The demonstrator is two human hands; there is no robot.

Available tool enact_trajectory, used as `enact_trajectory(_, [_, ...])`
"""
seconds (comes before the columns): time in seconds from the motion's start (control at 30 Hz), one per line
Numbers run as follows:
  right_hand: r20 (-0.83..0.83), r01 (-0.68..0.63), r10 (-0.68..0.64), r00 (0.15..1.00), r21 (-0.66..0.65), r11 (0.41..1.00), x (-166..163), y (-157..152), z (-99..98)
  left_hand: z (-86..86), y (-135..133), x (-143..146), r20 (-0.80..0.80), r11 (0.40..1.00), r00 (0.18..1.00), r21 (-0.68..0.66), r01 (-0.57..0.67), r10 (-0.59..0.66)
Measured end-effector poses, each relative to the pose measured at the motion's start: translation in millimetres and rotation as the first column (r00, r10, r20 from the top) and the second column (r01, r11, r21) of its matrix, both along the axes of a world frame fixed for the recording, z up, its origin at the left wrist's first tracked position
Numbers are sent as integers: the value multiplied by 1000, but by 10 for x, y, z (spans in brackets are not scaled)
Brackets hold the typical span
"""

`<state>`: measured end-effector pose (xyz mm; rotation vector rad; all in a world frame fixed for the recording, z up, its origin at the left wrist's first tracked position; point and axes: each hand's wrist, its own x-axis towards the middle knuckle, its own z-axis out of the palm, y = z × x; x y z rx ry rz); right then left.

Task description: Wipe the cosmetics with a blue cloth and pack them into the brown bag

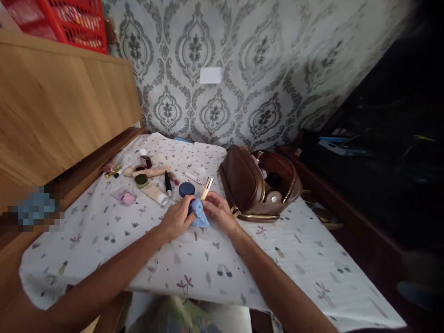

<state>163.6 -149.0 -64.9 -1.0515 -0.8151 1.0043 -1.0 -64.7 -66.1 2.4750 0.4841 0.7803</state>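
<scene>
Over the middle of the cloth-covered table my two hands meet at a light blue cloth [200,215]. My left hand [178,217] is closed on the cloth, its fingers pinching the bunched fabric. Between the fingers of my right hand [219,212] is a slim cosmetic tube [207,188] with a shiny gold end, tilted upward. The cloth touches the tube's lower part, which is hidden. Just behind my left hand lies a round dark blue jar [186,189]. To the right stands a brown leather makeup bag [244,178], unzipped, with items inside.
Left of my hands lie a cream tube [155,193], a black tube [168,184], an olive round jar [141,180], a small dark bottle [145,159] and a pink-capped pouch [125,195]. A wooden cabinet [69,101] borders the left; a patterned wall stands behind.
</scene>
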Motion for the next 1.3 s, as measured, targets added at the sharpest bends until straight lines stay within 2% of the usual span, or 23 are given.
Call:
enact_trajectory(0.1, [-78,-27,25,997,-24,999,-31,-41,22,53,-18,-15,-10,989,999,-143,41,-43])
enact_trajectory(0.17, [-96,-46,42,995,-44,998,-39,-53,20,84,-18,-16,4,958,996,-271,91,-94])
enact_trajectory(0.3, [-73,-67,63,995,-60,996,-42,-52,2,109,-2,4,112,810,981,-553,192,-156])
enact_trajectory(0.37, [-35,-64,63,997,-52,997,-35,-48,5,115,5,10,145,765,978,-609,209,-151])
enact_trajectory(0.43, [22,-70,72,997,-49,996,-21,-48,21,129,6,7,129,778,980,-597,197,-149])
enact_trajectory(0.5, [66,-55,58,996,-47,997,2,-50,43,152,1,-2,71,816,987,-557,157,-141])
enact_trajectory(0.6, [75,29,-26,997,-41,999,43,-52,65,185,-12,-13,-23,873,994,-480,82,-106])
enact_trajectory(0.67, [63,85,-82,995,-42,996,65,-50,67,191,-18,-14,-51,890,993,-451,73,-107])
enact_trajectory(0.8, [0,77,-77,997,-54,996,71,-44,66,147,-1,0,-19,907,993,-410,98,-116])
enact_trajectory(0.9, [-45,12,-15,999,-62,998,65,-41,70,100,25,14,22,929,997,-362,75,-72])
enact_trajectory(1.0, [-64,26,-31,997,-73,997,94,-32,58,86,42,11,40,941,999,-337,35,-23])
enact_trajectory(1.13, [14,137,-136,991,-85,987,185,-8,-26,145,85,-52,94,961,992,-269,-60,88])
enact_trajectory(1.23, [175,203,-184,967,-95,975,225,22,-124,224,210,-143,131,939,959,-274,-209,252])
enact_trajectory(1.3, [271,258,-223,936,-97,961,227,47,-185,278,346,-207,187,925,917,-217,-311,352])
